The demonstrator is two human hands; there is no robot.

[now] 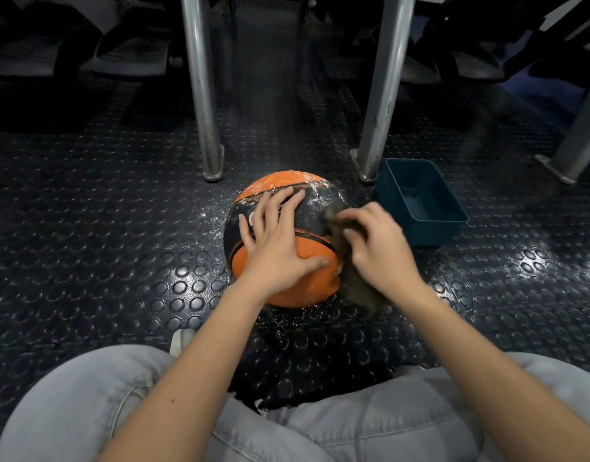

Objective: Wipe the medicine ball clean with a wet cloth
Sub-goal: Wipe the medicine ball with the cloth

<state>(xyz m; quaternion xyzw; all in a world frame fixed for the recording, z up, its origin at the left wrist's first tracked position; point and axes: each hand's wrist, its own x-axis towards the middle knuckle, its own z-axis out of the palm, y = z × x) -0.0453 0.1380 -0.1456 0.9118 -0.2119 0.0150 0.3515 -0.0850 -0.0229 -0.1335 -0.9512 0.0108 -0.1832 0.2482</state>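
Note:
An orange and black medicine ball sits on the studded floor in front of my knees, with white dust on its far top. My left hand lies flat on top of the ball, fingers spread and straight. My right hand grips a dark brown cloth against the ball's right side. The cloth hangs down toward the floor and looks blurred.
A dark teal plastic tub stands on the floor just right of the ball. Two metal posts rise behind the ball, a third foot at far right. White specks lie on the black rubber floor around the ball.

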